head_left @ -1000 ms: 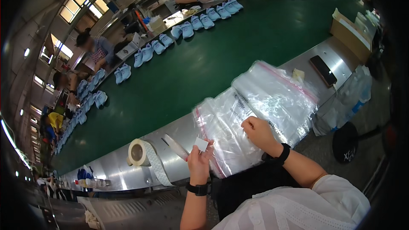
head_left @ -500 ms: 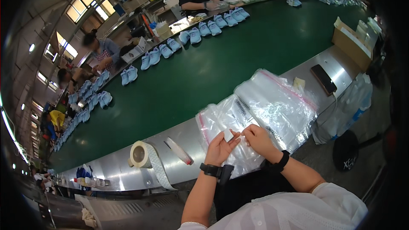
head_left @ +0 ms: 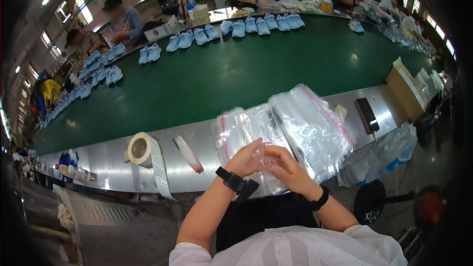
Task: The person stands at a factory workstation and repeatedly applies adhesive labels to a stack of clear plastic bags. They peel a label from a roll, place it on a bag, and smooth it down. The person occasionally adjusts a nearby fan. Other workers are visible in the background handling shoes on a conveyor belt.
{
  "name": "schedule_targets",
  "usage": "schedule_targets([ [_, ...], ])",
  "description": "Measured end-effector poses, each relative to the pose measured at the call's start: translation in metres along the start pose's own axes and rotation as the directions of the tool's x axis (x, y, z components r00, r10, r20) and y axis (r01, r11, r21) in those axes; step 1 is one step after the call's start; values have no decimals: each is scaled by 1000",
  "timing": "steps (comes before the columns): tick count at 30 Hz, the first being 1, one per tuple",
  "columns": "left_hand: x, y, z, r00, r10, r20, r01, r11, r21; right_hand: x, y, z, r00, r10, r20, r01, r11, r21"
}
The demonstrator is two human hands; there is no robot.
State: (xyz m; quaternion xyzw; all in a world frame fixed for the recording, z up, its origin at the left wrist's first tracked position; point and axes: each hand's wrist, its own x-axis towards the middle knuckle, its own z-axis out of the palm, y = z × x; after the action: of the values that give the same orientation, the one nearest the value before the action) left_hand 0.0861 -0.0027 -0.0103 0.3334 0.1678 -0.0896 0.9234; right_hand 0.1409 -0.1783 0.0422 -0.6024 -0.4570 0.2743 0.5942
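Observation:
My left hand [head_left: 246,160] and my right hand [head_left: 291,171] come together over a spread of clear plastic bags [head_left: 311,120] with pink closing strips. The right hand's fingers are curved and apart. On the left hand the fingertips are blurred, so their grip does not show. Something see-through, perhaps a bit of clear plastic, glints between the two hands. To the left of my hands lies a white box cutter-like tool with a red end [head_left: 188,153]. Beyond it stands a roll of white labels [head_left: 143,150], its strip hanging over the metal edge.
A green conveyor belt [head_left: 207,83] runs behind, with light blue shoes [head_left: 238,28] along its far side. At the right are a phone [head_left: 366,115] on a cable and an open cardboard box [head_left: 405,86]. Several people work across the belt. A fan-like black stand [head_left: 370,202] is low right.
The white square piece that lay in my left hand no longer shows. My right hand has gone from a pinch to spread fingers. The whole view has turned and shifted.

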Motion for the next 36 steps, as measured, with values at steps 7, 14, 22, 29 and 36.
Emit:
schedule_targets([
  [7, -118, 14, 4, 995, -68, -72, 72, 996, 49, -21, 6, 40, 962, -165, 216, 271, 622, -734],
  [14, -237, -33, -45, 773, 370, -515, -298, 929, 220, 6, 10, -5, 890, 191, -415, -206, 978, 8],
  [22, -268, -116, -177, 108, 389, -915, -204, 909, 363, -79, 50, -140, 497, 327, -804, -389, 912, 131],
  [29, -247, -102, -180, 480, 597, -643, 22, 725, 689, -84, 40, -104, 532, -206, -821, -374, 813, -447],
  [36, -249, -81, -66, 705, 359, -611, -350, 926, 140, -27, -11, 63, 941, 241, 236, -217, 968, -124],
])
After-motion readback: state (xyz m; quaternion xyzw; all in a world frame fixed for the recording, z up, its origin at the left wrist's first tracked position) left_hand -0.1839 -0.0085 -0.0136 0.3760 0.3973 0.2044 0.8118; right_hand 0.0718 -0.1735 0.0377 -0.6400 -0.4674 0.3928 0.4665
